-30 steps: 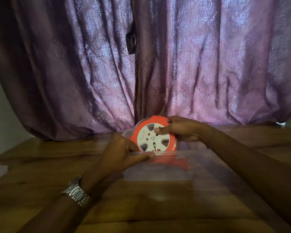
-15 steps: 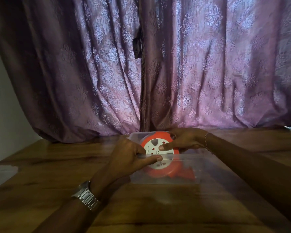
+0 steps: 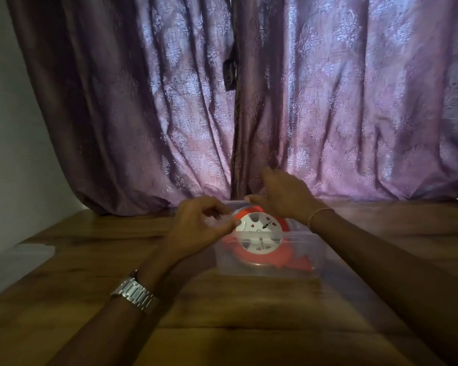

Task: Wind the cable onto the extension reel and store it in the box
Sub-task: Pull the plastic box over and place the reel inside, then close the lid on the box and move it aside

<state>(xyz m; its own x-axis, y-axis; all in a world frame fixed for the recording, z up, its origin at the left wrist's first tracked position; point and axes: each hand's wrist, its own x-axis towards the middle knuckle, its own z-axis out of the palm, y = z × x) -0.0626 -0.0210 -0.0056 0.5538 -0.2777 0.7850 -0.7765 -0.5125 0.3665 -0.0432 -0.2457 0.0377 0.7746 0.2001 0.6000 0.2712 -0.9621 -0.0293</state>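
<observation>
Reel lies in box; left fingers pinch its rim, right fingers spread above.

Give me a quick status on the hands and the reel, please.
Left hand pinching clear plastic box rim. Right hand open above the box, holding nothing. Orange-and-white extension reel inside box, leaning. Nothing blocking.
</observation>
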